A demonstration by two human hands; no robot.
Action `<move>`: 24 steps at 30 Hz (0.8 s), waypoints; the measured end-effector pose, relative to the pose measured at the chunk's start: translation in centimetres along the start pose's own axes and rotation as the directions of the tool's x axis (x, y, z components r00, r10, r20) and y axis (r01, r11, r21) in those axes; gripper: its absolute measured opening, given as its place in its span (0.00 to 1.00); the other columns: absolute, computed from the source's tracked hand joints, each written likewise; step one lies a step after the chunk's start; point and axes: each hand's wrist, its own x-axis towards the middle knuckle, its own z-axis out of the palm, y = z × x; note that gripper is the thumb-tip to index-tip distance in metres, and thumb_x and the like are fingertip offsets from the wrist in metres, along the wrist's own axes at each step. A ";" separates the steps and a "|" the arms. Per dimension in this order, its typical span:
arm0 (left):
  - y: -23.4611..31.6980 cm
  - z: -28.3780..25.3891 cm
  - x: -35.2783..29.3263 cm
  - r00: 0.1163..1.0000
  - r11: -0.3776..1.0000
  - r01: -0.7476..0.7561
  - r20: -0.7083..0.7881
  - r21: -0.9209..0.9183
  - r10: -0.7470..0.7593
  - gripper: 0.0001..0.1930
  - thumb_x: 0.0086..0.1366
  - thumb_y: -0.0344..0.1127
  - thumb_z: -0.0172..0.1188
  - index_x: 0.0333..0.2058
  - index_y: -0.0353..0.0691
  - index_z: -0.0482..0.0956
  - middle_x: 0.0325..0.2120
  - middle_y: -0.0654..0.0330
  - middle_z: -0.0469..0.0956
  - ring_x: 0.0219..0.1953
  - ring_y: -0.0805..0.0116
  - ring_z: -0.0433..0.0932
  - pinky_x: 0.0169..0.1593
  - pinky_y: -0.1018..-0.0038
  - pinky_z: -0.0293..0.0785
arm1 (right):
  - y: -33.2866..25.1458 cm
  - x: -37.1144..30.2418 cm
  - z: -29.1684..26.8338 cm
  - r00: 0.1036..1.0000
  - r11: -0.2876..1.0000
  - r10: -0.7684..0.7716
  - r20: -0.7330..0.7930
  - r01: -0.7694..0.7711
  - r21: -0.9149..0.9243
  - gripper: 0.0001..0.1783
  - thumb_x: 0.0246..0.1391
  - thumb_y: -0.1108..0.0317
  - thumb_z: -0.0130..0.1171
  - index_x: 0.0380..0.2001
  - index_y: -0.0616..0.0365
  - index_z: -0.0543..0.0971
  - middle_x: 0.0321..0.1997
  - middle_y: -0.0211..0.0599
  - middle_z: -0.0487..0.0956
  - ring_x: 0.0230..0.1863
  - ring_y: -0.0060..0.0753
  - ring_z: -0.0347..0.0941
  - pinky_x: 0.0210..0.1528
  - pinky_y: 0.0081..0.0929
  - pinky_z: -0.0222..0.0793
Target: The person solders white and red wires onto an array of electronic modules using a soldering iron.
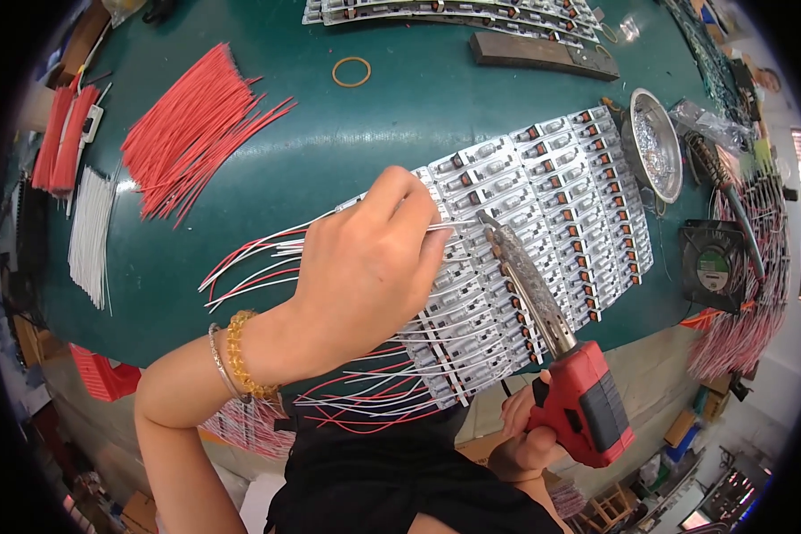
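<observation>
Tabletop, glossy green, soldering iron, boxes beyond

Seeing smooth plastic on the soldering gun, rough metal barrel. Now glimpsing glossy tabletop, shiny metal bowl!

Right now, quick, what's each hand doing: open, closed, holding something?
Left hand: closed, fingertips pinching a white wire.
Right hand: closed around the handle of the red soldering gun.
</observation>
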 end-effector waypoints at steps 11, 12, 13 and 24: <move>-1.2 -1.5 2.0 0.999 1.000 -0.020 0.041 -0.002 0.021 0.04 0.56 0.27 0.65 0.27 0.38 0.78 0.23 0.62 0.76 0.25 0.65 0.72 0.36 0.70 0.61 | -2.7 1.6 2.3 0.995 0.989 0.099 -0.032 -0.095 0.110 0.51 0.46 0.33 0.64 0.57 0.71 0.66 0.10 0.24 0.65 0.10 0.22 0.63 0.17 0.20 0.58; -1.3 -1.3 2.0 0.999 1.000 -0.020 0.042 -0.005 0.021 0.04 0.56 0.27 0.65 0.27 0.38 0.78 0.23 0.62 0.76 0.25 0.65 0.72 0.36 0.70 0.61 | -3.0 1.8 2.6 0.993 0.988 0.110 -0.034 -0.105 0.117 0.51 0.46 0.33 0.64 0.57 0.71 0.66 0.10 0.24 0.65 0.10 0.22 0.63 0.17 0.20 0.58; -1.5 -1.1 1.9 0.999 1.000 -0.025 0.041 -0.009 0.025 0.05 0.56 0.28 0.65 0.26 0.38 0.77 0.22 0.62 0.76 0.25 0.65 0.71 0.37 0.69 0.60 | -3.5 2.1 3.0 0.993 0.987 0.113 -0.033 -0.109 0.116 0.51 0.46 0.33 0.64 0.57 0.71 0.66 0.10 0.24 0.65 0.10 0.22 0.63 0.17 0.20 0.58; -2.1 -0.8 2.0 0.996 0.997 -0.074 0.045 0.001 0.074 0.05 0.53 0.27 0.64 0.23 0.40 0.76 0.21 0.63 0.73 0.26 0.65 0.70 0.37 0.68 0.59 | -3.6 2.2 2.6 0.969 0.938 0.233 0.083 -0.247 0.244 0.35 0.48 0.45 0.70 0.47 0.65 0.76 0.28 0.30 0.73 0.27 0.26 0.69 0.30 0.22 0.64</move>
